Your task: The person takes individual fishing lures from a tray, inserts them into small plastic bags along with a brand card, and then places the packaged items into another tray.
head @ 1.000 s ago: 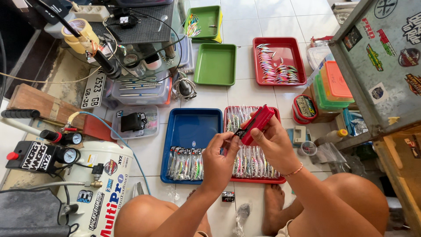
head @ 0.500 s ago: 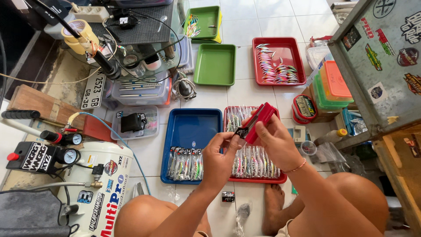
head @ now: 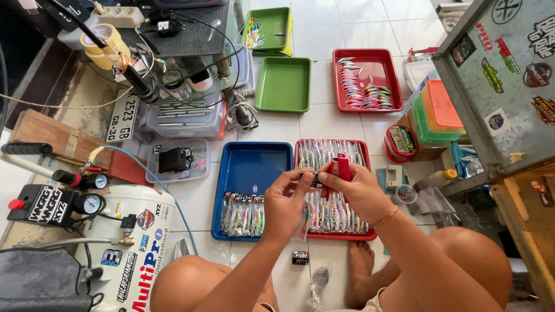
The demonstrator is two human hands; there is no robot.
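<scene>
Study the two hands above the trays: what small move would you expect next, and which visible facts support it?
Probably the right hand squeezes the red stapler shut. It seems already set against the small dark-topped packet that the left hand pinches, above the red tray of bagged lures. Finished-looking packets lie in a row in the blue tray, so sealing seems due.

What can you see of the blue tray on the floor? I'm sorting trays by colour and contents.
The blue tray is a rectangular, shallow, plastic-looking tray with a raised rim, lying flat on the white tiled floor. Its far part is bare; a row of small packaged fishing lures lies along its near edge. It sits directly beside a red tray. The left hand hovers over its near right corner.
</scene>
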